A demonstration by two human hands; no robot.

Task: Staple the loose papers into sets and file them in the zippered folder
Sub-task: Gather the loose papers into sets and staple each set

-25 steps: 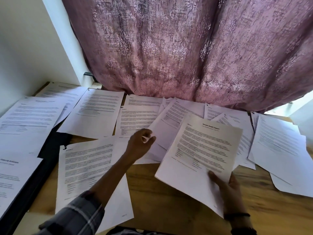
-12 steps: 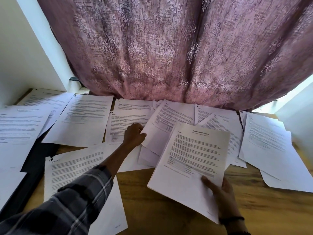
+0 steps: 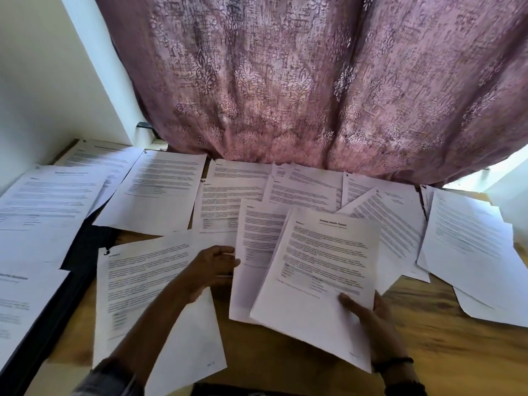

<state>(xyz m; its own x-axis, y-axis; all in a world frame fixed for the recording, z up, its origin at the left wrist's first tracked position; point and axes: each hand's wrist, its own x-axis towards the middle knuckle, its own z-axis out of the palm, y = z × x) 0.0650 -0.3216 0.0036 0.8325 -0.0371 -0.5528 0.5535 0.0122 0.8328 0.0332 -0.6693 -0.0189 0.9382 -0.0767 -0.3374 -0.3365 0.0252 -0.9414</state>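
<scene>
Several printed sheets lie spread over the wooden table [image 3: 445, 347]. My right hand [image 3: 371, 324] grips a thin set of papers [image 3: 323, 267] by its lower right corner, tilted above the table. My left hand [image 3: 213, 267] pinches the left edge of a single sheet [image 3: 251, 252], which lies partly tucked under that set. A dark flat thing [image 3: 83, 247], perhaps the zippered folder, lies at the left under other sheets. No stapler is in view.
A patterned mauve curtain [image 3: 314, 81] hangs down to the table's far edge. A white wall [image 3: 43, 81] stands at the left. More sheets [image 3: 468, 241] overlap at the right, and one large sheet [image 3: 148, 281] lies under my left forearm.
My left hand has drawn back from the far row of papers toward me, bringing one sheet along beside the set in my right hand. The set stays in my right hand.
</scene>
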